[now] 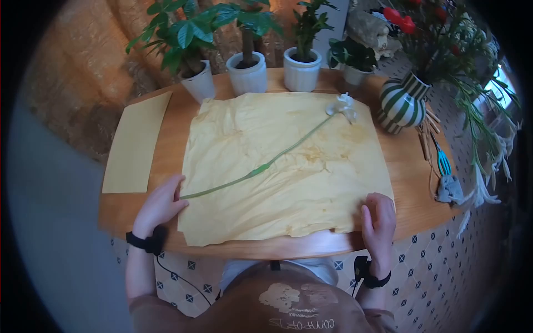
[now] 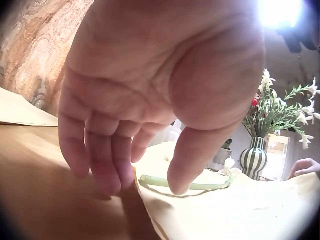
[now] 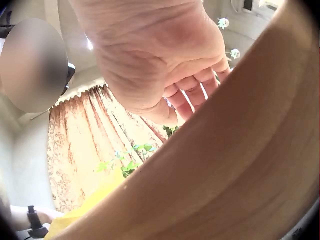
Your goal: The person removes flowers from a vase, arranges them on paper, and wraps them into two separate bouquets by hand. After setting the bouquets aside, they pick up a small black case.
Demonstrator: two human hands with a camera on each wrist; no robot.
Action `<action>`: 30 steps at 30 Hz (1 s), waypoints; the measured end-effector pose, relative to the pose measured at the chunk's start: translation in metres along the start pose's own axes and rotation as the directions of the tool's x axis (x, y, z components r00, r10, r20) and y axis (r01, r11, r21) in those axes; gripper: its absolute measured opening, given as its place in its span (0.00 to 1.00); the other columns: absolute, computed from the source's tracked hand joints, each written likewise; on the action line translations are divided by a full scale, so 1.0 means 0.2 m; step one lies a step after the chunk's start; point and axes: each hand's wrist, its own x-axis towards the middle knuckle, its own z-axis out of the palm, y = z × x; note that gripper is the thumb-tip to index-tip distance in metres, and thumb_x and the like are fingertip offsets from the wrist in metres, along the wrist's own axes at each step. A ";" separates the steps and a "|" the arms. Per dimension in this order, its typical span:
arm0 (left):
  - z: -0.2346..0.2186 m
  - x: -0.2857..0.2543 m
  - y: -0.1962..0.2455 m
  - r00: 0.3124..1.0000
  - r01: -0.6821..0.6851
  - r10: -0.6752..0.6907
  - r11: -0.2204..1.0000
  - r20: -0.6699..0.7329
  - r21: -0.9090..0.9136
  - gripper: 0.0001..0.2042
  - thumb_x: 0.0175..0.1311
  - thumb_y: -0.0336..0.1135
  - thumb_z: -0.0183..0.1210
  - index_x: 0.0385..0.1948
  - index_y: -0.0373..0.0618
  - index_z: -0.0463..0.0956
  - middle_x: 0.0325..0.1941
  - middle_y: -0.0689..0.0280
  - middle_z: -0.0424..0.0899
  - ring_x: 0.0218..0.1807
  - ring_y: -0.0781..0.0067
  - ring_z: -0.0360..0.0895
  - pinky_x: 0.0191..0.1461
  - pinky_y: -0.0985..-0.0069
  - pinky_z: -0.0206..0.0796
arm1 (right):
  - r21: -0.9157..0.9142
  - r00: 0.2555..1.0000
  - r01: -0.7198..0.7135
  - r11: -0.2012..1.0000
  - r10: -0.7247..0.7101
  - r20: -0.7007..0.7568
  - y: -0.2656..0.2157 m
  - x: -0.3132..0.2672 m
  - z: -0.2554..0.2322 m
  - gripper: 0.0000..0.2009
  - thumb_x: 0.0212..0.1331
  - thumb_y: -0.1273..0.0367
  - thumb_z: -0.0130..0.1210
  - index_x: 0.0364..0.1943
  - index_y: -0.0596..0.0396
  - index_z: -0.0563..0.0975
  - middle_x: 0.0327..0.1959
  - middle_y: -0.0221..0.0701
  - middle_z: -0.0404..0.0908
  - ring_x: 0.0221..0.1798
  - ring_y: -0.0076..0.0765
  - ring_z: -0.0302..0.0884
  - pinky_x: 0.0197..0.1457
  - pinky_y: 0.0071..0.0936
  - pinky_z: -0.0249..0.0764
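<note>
A wrinkled pale-yellow sheet of paper (image 1: 233, 150) covers the middle of the wooden table. Across it, slantwise, lies one long green-stemmed flower (image 1: 294, 145), its white bloom (image 1: 345, 105) at the far right and its cut end by the left edge. My left hand (image 1: 161, 204) is at that edge, fingers pointing down outside the paper. In the left wrist view its thumb (image 2: 192, 160) overlaps the stem (image 2: 155, 181), apart from the fingers. The right hand (image 1: 380, 219) rests at the sheet's near right corner, fingers loosely bent with nothing in them.
A second, smooth yellow sheet (image 1: 136, 144) lies at the left. Several potted plants (image 1: 248, 75) line the back. At the right stand a green-and-white striped vase (image 1: 404, 104) of flowers, blue-handled scissors (image 1: 442, 162) and a grey cloth-like lump (image 1: 449, 190).
</note>
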 end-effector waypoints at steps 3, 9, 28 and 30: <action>0.03 0.01 -0.02 0.998 -0.053 0.053 0.999 -0.025 0.012 0.25 0.50 0.27 0.60 0.53 0.39 0.67 0.30 0.56 0.74 0.34 0.59 0.74 0.41 0.68 0.67 | -0.107 0.996 0.036 0.994 -0.043 -0.072 0.01 -0.02 -0.02 0.11 0.53 0.75 0.56 0.42 0.60 0.73 0.48 0.42 0.76 0.54 0.51 0.71 0.59 0.38 0.67; 0.05 0.03 -0.03 0.993 -0.013 0.013 1.000 -0.114 -0.002 0.24 0.52 0.23 0.55 0.55 0.41 0.67 0.29 0.57 0.72 0.34 0.59 0.72 0.41 0.67 0.65 | -0.166 0.991 0.120 0.979 -0.108 0.076 0.03 -0.04 -0.02 0.18 0.48 0.72 0.61 0.45 0.57 0.74 0.54 0.39 0.74 0.62 0.55 0.66 0.64 0.44 0.63; 0.12 0.11 0.19 0.907 -0.405 0.416 0.814 0.069 0.416 0.09 0.52 0.28 0.56 0.36 0.45 0.71 0.34 0.57 0.75 0.38 0.52 0.76 0.40 0.59 0.68 | -0.191 0.986 0.128 0.973 -0.105 0.127 0.07 -0.09 -0.01 0.19 0.50 0.68 0.60 0.48 0.57 0.74 0.56 0.40 0.72 0.62 0.53 0.65 0.65 0.45 0.60; 0.12 0.13 0.21 0.898 -0.423 0.431 0.796 0.085 0.432 0.07 0.53 0.27 0.54 0.35 0.45 0.71 0.33 0.56 0.75 0.37 0.52 0.76 0.39 0.59 0.69 | -0.190 0.985 0.134 0.973 -0.109 0.135 0.07 -0.09 -0.02 0.19 0.50 0.68 0.60 0.48 0.57 0.74 0.57 0.40 0.72 0.62 0.53 0.65 0.65 0.45 0.60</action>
